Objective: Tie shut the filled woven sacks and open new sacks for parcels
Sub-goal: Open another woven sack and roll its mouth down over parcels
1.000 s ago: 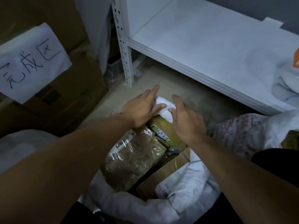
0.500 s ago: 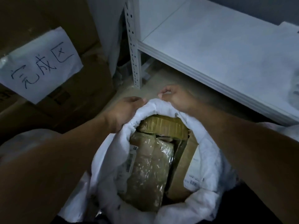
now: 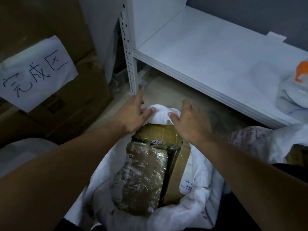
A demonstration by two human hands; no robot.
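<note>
In the lower centre of the frame the white woven sack stands open on the floor, its far rim bunched into a mound at mid-frame. The left hand and right hand touch that mound from either side, their fingers straight and loosely spread, pinching nothing. Inside the sack lie a tape-wrapped parcel and, touching it on the right, a labelled cardboard box. A white shelf fills the upper right; a handwritten paper sign is stuck on a brown carton at upper left
</note>
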